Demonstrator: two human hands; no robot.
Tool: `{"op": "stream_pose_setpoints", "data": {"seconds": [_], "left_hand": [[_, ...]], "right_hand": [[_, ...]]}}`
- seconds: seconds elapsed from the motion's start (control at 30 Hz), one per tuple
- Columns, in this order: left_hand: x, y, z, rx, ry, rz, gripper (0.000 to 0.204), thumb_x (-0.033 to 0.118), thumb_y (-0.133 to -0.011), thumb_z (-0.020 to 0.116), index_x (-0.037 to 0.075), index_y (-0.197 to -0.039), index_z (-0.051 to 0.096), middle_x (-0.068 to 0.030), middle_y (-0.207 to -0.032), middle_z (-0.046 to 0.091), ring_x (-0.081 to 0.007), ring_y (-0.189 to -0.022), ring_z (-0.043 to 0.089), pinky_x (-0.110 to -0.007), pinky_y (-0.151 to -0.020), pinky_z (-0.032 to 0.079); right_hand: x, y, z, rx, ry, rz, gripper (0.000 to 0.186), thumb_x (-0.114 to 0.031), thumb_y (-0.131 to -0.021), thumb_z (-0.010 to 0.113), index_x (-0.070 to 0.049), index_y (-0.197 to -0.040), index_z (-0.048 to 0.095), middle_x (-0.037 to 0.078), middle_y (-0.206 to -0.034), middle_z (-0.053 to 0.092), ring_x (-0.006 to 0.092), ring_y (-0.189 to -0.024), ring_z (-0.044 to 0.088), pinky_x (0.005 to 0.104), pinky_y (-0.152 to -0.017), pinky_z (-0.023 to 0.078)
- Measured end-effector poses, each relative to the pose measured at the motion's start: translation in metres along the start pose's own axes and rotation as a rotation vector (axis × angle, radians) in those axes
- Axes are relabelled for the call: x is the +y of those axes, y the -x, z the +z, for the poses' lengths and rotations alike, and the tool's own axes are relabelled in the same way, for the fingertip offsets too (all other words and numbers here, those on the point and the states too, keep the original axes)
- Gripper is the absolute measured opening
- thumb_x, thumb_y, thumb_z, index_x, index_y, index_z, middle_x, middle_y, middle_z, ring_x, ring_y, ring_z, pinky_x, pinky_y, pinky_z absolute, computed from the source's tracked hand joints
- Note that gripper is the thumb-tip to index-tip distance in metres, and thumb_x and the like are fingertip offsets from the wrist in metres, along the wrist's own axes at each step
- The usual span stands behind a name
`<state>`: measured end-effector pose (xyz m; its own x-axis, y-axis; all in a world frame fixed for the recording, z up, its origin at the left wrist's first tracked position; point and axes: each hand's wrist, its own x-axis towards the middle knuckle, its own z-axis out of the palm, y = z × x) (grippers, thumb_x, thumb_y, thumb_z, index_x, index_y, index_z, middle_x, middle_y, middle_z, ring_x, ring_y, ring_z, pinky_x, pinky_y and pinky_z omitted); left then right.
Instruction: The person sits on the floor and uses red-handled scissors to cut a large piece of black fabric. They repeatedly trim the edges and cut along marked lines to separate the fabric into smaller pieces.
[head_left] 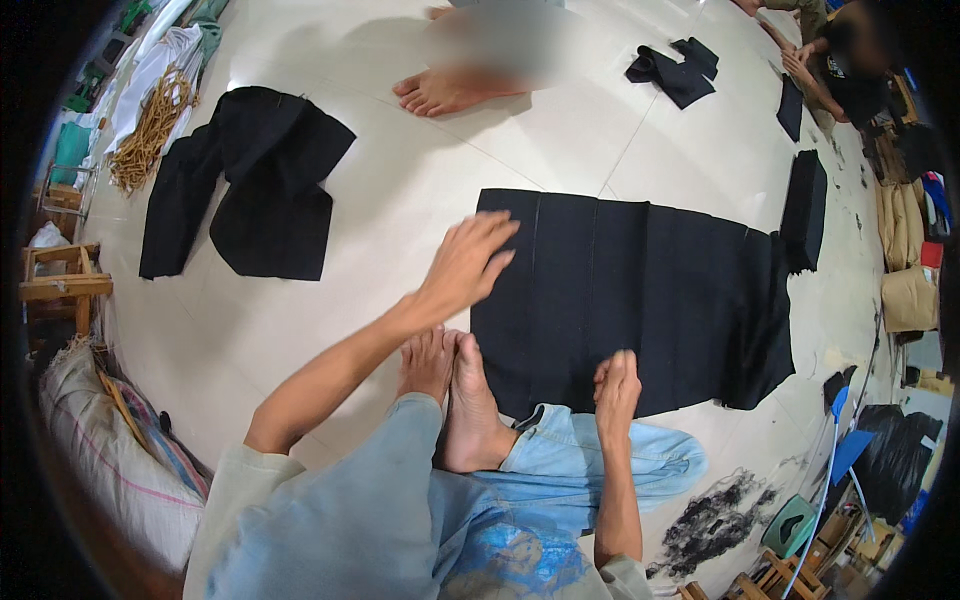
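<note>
A large sheet of black cloth (620, 300), marked by several straight creases or seams, lies on the tiled floor in front of my feet. My left hand (465, 262) is at its far left edge, fingers stretched out and thumb apart, with nothing in it. My right hand (617, 385) is closed at the near edge, above my bent leg. Its fingers are curled together, and whatever they may hold is hidden. The cloth's right end looks bunched and uneven.
More black cloth pieces (270, 180) lie at the left, and a smaller black piece (678, 72) at the far right. A folded black stack (803, 210) sits beyond the sheet. A person's bare foot (455, 92) stands ahead. A white sack (110, 450) is at the left.
</note>
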<state>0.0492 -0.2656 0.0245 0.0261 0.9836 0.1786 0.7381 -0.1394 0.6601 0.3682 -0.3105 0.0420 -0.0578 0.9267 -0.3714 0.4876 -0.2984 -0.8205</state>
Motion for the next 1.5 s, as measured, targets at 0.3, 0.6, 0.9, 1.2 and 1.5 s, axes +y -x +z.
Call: {"op": "stream_pose_setpoints", "data": {"seconds": [0.3,0.6,0.9,1.2,1.5], "left_hand": [[-0.024,-0.113,0.043,-0.143,-0.158,-0.262,0.048,0.029,-0.086,0.075,0.001,-0.123,0.062,-0.0135,-0.114,0.067,-0.0328,-0.110,0.059,-0.047,-0.094,0.042],[-0.044,-0.119,0.038,-0.184,0.235,-0.448,0.029,0.030,-0.082,0.076,0.009,-0.102,0.073,-0.0054,-0.071,0.066,-0.0179,-0.068,0.062,-0.035,-0.073,0.048],[-0.050,-0.113,0.035,-0.144,0.324,-0.473,0.024,0.021,-0.087,0.074,0.001,-0.101,0.074,-0.0116,-0.086,0.073,-0.0168,-0.080,0.065,-0.032,-0.076,0.050],[-0.053,-0.107,0.037,-0.125,0.389,-0.466,0.025,0.019,-0.088,0.073,0.000,-0.104,0.074,-0.0130,-0.090,0.074,-0.0186,-0.084,0.066,-0.034,-0.079,0.051],[-0.052,-0.107,0.035,-0.163,0.297,-0.385,0.028,0.021,-0.087,0.074,-0.001,-0.105,0.074,-0.0162,-0.098,0.075,-0.0266,-0.092,0.070,-0.038,-0.085,0.052]], "right_hand": [[-0.079,-0.146,0.104,-0.324,-0.869,0.308,0.045,-0.044,-0.110,0.041,-0.006,-0.107,0.064,-0.007,-0.068,0.045,0.0021,-0.049,0.030,0.0193,-0.041,0.023],[-0.085,-0.198,0.116,-0.485,-0.822,0.305,0.041,-0.039,-0.109,0.043,-0.004,-0.099,0.063,-0.006,-0.063,0.042,0.0031,-0.046,0.029,0.0200,-0.038,0.022],[-0.088,-0.197,0.119,-0.483,-0.771,0.334,0.043,-0.039,-0.108,0.044,-0.003,-0.098,0.064,-0.007,-0.061,0.039,0.0025,-0.044,0.027,0.0202,-0.038,0.020],[-0.089,-0.200,0.121,-0.500,-0.765,0.368,0.041,-0.038,-0.108,0.044,-0.003,-0.098,0.064,-0.007,-0.061,0.039,0.0024,-0.043,0.025,0.0208,-0.037,0.019],[-0.091,-0.203,0.128,-0.436,-0.775,0.368,0.035,-0.035,-0.106,0.050,-0.009,-0.084,0.059,-0.008,-0.057,0.037,0.0035,-0.043,0.024,0.0228,-0.038,0.018]]}}
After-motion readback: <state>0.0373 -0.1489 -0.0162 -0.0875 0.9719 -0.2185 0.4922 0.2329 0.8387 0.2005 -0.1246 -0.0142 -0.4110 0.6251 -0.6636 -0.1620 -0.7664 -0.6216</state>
